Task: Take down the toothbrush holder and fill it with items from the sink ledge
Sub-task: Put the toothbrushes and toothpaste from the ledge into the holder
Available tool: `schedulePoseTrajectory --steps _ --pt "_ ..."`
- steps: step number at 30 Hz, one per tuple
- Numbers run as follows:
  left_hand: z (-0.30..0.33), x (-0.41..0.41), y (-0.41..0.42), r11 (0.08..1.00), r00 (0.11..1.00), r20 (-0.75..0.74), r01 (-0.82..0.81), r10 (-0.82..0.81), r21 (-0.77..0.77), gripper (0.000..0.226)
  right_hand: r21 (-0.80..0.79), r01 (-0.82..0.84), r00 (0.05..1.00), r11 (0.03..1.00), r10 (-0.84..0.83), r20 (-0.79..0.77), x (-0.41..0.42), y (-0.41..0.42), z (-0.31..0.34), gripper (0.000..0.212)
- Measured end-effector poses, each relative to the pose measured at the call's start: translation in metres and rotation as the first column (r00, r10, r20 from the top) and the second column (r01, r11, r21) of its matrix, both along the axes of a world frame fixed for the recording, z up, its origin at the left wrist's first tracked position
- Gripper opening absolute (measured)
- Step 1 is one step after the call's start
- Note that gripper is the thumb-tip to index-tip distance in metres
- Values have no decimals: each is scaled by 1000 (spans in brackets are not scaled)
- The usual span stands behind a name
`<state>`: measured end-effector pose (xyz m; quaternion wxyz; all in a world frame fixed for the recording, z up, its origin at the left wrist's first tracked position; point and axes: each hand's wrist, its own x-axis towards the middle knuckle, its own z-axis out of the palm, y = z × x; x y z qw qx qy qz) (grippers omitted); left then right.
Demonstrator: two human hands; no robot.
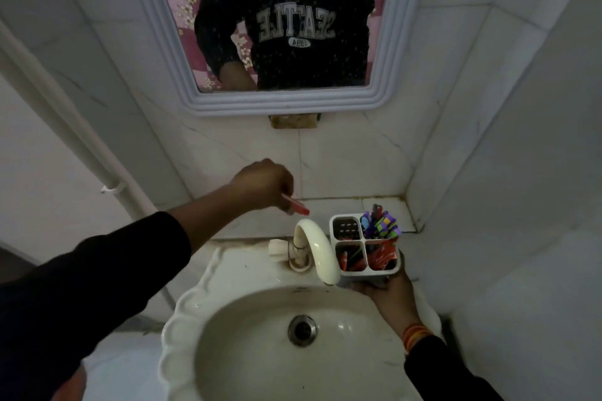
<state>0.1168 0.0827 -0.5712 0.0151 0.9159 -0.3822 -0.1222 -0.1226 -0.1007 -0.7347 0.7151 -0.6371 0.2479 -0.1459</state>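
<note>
Over the sink [182, 319], the right hand [389, 291] is gripping the white four-compartment holder [371, 272] from below, its fingers curling under the base. Red tubes are filling the two near compartments and purple brushes a far one. Beyond the tap [317, 244], the left hand [260, 184] is pinching a thin red item [298, 207] in its fingers, up and left of the holder and apart from it.

The tap [317, 246] crowds the organizer [371, 271] from the left, corner wall [456, 172] seemingly close behind; space over the basin [182, 319] is open.
</note>
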Motion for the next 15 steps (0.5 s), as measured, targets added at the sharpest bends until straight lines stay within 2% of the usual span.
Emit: schedulePoseTrajectory --steps 3,7,10,12,15 --pt "36 -27 -28 992 995 -41 89 -94 -93 31 -64 -11 1000 998 10 -9 -4 2 5 87" --pt "53 -53 -66 982 984 -31 172 -175 -83 29 -102 -33 999 994 30 -33 -3 -1 4 84" --pt "37 -68 -85 982 982 -8 189 -189 -13 30 -177 -33 996 984 17 -92 -5 -4 -1 92" --pt "21 -75 -95 979 980 -16 198 -197 48 27 -172 -39 995 984 22 -98 -6 -3 -1 95" --pt "17 -77 -103 984 982 -115 158 -148 82 28 -141 -24 996 990 11 -92 -4 -3 2 86"
